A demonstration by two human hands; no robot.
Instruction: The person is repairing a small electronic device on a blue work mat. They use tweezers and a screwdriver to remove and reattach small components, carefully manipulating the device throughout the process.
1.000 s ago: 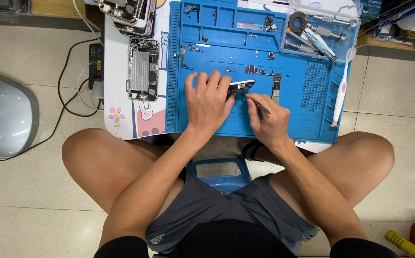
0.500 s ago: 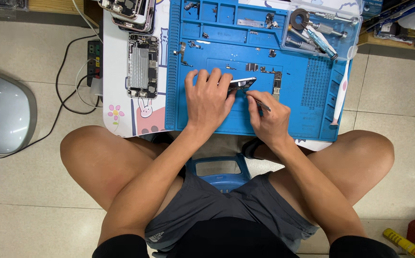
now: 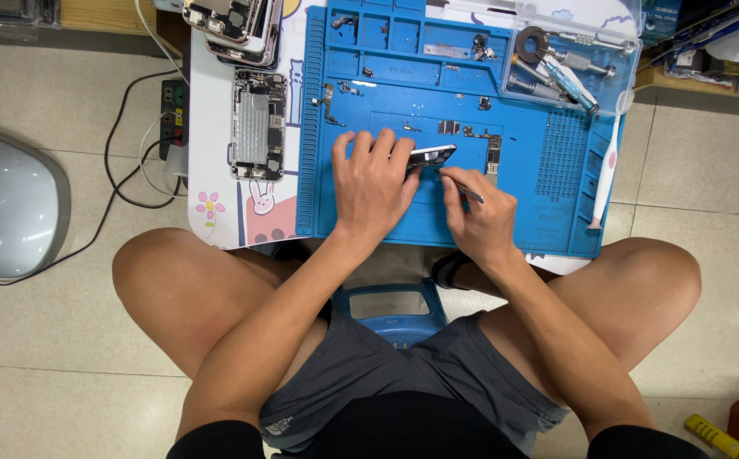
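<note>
Seated person at a low bench [image 3: 216, 229], seen from above. A blue work mat [image 3: 548, 221] covers the right part of the bench top. At the mat's middle, the left hand [image 3: 374, 183] lies palm down, fingers closed over a small dark phone part [image 3: 432, 155] and pinning it against the mat; the part's far end shows past the fingertips. The right hand [image 3: 478, 217] is closed in a pinch round a thin metal tool [image 3: 463, 190], apparently tweezers, whose tip meets the near edge of the part. Loose small components [image 3: 470, 132] lie on the mat just beyond the hands. An opened phone chassis [image 3: 258, 125] rests on the bench at the mat's left edge, with further phone bodies [image 3: 233, 21] stacked at the far left corner. Screwdrivers [image 3: 557, 72] lie in a clear tray at the mat's far right corner, and a white brush [image 3: 605, 178] lies along its right edge.

Step in hand, as judged: fine work with the tool tip on the held part. The next move calls for a steady left-hand hold and small, light tip motion, so that the part neither slips nor bends.
</note>
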